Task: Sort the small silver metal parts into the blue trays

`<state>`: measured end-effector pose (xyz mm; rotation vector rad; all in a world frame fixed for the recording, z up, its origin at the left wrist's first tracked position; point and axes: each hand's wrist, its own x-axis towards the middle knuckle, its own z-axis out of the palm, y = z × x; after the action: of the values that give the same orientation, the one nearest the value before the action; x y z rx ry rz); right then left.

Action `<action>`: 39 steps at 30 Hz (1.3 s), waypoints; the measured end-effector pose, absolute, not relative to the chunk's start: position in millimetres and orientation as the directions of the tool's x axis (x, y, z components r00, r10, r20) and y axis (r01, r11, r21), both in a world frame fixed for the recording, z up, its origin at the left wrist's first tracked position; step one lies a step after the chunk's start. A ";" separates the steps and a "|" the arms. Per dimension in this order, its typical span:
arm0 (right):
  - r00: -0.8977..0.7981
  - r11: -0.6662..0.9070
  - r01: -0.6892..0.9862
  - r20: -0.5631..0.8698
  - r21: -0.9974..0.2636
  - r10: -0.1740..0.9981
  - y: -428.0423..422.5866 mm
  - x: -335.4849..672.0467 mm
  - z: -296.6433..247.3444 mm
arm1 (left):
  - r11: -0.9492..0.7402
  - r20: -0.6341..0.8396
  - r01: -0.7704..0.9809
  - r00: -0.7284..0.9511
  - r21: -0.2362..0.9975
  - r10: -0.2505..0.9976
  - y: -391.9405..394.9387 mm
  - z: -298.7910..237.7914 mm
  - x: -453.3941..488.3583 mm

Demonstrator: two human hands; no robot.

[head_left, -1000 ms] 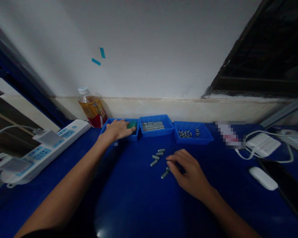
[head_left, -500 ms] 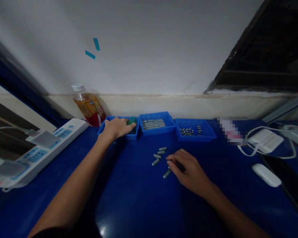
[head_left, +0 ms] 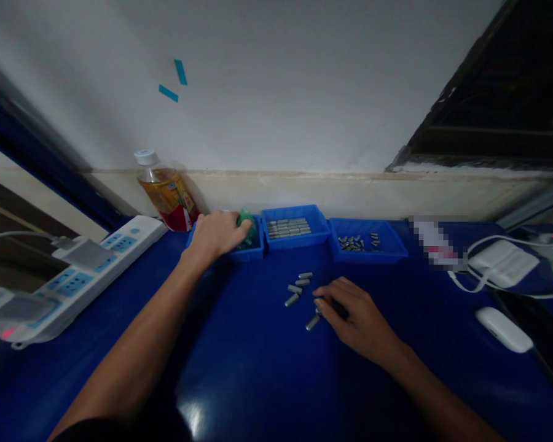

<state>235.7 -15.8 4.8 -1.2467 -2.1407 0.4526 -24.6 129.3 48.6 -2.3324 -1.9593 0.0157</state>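
Note:
My left hand (head_left: 217, 234) reaches into the left blue tray (head_left: 251, 253), its thumb by a crumpled green plastic bag (head_left: 246, 228). Its fingertips are hidden inside the tray. On the blue table my right hand (head_left: 350, 310) is closed around a dark, stick-like object (head_left: 337, 307) whose kind I cannot make out. A metal cylinder (head_left: 313, 321) lies at its fingertips. Several similar cylinders (head_left: 295, 288) lie loose just to the left.
The middle blue tray (head_left: 297, 240) holds rows of metal cylinders; the right tray (head_left: 387, 248) holds small metal parts. A drink bottle (head_left: 168, 196) and a power strip (head_left: 87, 279) stand left. A charger (head_left: 504, 263), white case (head_left: 504, 329) and dark phone (head_left: 541, 331) lie right.
My left hand has sunk deeper into the left tray, its fingers now bent down out of sight. My right hand keeps its hold near the cylinders. The view has shifted slightly.

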 end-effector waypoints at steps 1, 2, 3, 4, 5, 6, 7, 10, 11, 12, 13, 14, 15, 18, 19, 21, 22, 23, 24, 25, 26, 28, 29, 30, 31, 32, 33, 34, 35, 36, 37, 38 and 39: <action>-0.366 0.493 0.660 0.330 -0.567 0.870 -15.6 236.3 5.0 | -0.169 0.072 0.982 0.175 -0.078 0.982 128.4 49.1 -24.2; -0.364 0.488 0.664 0.325 -0.567 0.873 -15.4 236.7 5.1 | -0.165 0.085 0.984 0.171 -0.074 0.982 127.8 49.1 -24.0; -0.363 0.484 0.666 0.320 -0.567 0.875 -15.3 237.1 5.1 | -0.156 0.096 0.985 0.162 -0.070 0.982 127.5 48.7 -23.9; -0.362 0.481 0.667 0.318 -0.568 0.876 -15.1 237.4 5.0 | -0.144 0.108 0.987 0.151 -0.065 0.983 127.5 48.0 -24.0; -0.361 0.479 0.667 0.316 -0.570 0.878 -14.9 237.6 4.7 | -0.134 0.122 0.989 0.140 -0.059 0.983 127.6 47.1 -24.2; -0.360 0.478 0.666 0.314 -0.574 0.879 -14.7 237.7 4.3 | -0.127 0.137 0.990 0.133 -0.054 0.982 127.7 46.2 -24.6; -0.359 0.475 0.664 0.312 -0.577 0.880 -14.6 237.8 3.9 | -0.124 0.149 0.991 0.130 -0.049 0.980 127.9 45.4 -25.1; -0.350 0.463 0.665 0.304 -0.586 0.886 -14.1 238.3 3.0 | -0.125 0.168 0.992 0.127 -0.024 0.978 127.7 45.6 -27.8; -0.349 0.460 0.667 0.300 -0.586 0.888 -13.9 238.5 2.8 | -0.124 0.177 0.992 0.124 -0.010 0.976 127.4 46.9 -29.1; -0.348 0.458 0.670 0.298 -0.584 0.889 -13.7 238.7 2.7 | -0.123 0.194 0.992 0.120 0.006 0.974 126.8 49.1 -30.4; -0.349 0.459 0.672 0.297 -0.581 0.889 -13.5 238.8 2.7 | -0.122 0.221 0.992 0.113 0.026 0.969 126.1 52.3 -31.8; -0.353 0.462 0.674 0.298 -0.577 0.887 -13.4 238.9 2.6 | -0.122 0.258 0.991 0.105 0.051 0.960 124.9 56.6 -33.1; -0.357 0.468 0.673 0.302 -0.573 0.884 -13.2 238.9 2.6 | -0.124 0.303 0.989 0.093 0.082 0.949 123.4 61.9 -34.2; -0.371 0.490 0.667 0.320 -0.561 0.872 -12.9 238.3 2.6 | -0.148 0.449 0.966 0.038 0.214 0.893 114.8 82.7 -35.6; -0.373 0.495 0.666 0.325 -0.559 0.869 -12.8 238.0 2.6 | -0.167 0.494 0.950 0.017 0.263 0.869 110.3 90.7 -35.1; -0.378 0.499 0.666 0.326 -0.554 0.867 -12.8 237.4 2.6 | -0.237 0.571 0.906 -0.007 0.351 0.821 98.7 106.6 -32.7; -0.377 0.497 0.667 0.324 -0.555 0.868 -12.7 237.3 2.5 | -0.283 0.599 0.876 -0.008 0.389 0.800 91.7 114.0 -30.8; -0.375 0.493 0.668 0.320 -0.557 0.870 -12.7 237.2 2.3 | -0.335 0.620 0.842 0.001 0.423 0.785 84.0 120.7 -28.4; -0.372 0.486 0.670 0.313 -0.562 0.874 -12.6 237.2 2.0 | -0.383 0.635 0.809 0.015 0.446 0.772 76.0 126.5 -25.5; -0.369 0.477 0.672 0.302 -0.566 0.879 -12.5 237.4 1.7 | -0.423 0.640 0.781 0.040 0.459 0.768 67.8 131.3 -22.1; -0.364 0.467 0.676 0.292 -0.571 0.884 -12.4 237.7 1.1 | -0.454 0.636 0.762 0.072 0.462 0.768 59.8 134.9 -18.2; -0.360 0.452 0.685 0.274 -0.572 0.892 -12.1 238.3 -0.2 | -0.484 0.592 0.752 0.156 0.448 0.791 45.6 138.7 -8.8; -0.360 0.451 0.688 0.273 -0.568 0.892 -11.9 238.7 -0.9 | -0.485 0.547 0.758 0.203 0.437 0.812 40.1 138.8 -3.5; -0.360 0.456 0.690 0.280 -0.562 0.890 -11.7 239.0 -1.5 | -0.480 0.488 0.769 0.253 0.422 0.835 35.9 137.6 2.0; -0.360 0.463 0.691 0.292 -0.555 0.886 -11.5 239.2 -2.0 | -0.474 0.422 0.782 0.301 0.404 0.855 33.2 135.3 7.4; -0.360 0.471 0.691 0.305 -0.548 0.882 -11.3 239.4 -2.3 | -0.470 0.358 0.797 0.342 0.379 0.869 31.8 131.8 12.6; -0.360 0.477 0.692 0.314 -0.542 0.878 -11.2 239.5 -2.3 | -0.466 0.301 0.814 0.374 0.347 0.877 31.7 127.4 17.2; -0.361 0.480 0.694 0.318 -0.537 0.877 -11.1 239.5 -2.1 | -0.463 0.253 0.830 0.397 0.312 0.882 32.5 122.2 21.1; -0.362 0.480 0.697 0.317 -0.533 0.877 -11.1 239.4 -1.7 | -0.458 0.213 0.846 0.411 0.273 0.887 34.0 116.6 24.3; -0.365 0.480 0.699 0.314 -0.530 0.877 -11.1 239.3 -1.1 | -0.448 0.177 0.862 0.415 0.235 0.892 35.6 110.7 26.6; -0.367 0.480 0.701 0.310 -0.528 0.877 -11.2 239.2 -0.6 | -0.438 0.143 0.876 0.416 0.201 0.898 37.3 104.8 28.3; -0.369 0.479 0.702 0.306 -0.527 0.877 -11.2 239.1 -0.2 | -0.430 0.112 0.886 0.416 0.174 0.902 38.8 99.2 29.3; -0.369 0.480 0.700 0.307 -0.529 0.877 -11.2 239.1 0.1 | -0.423 0.082 0.893 0.415 0.156 0.906 40.0 94.0 30.0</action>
<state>239.1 -11.2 0.1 -1.2995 -2.1756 0.4198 30.0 40.0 94.0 -2.7155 -1.7299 -0.2476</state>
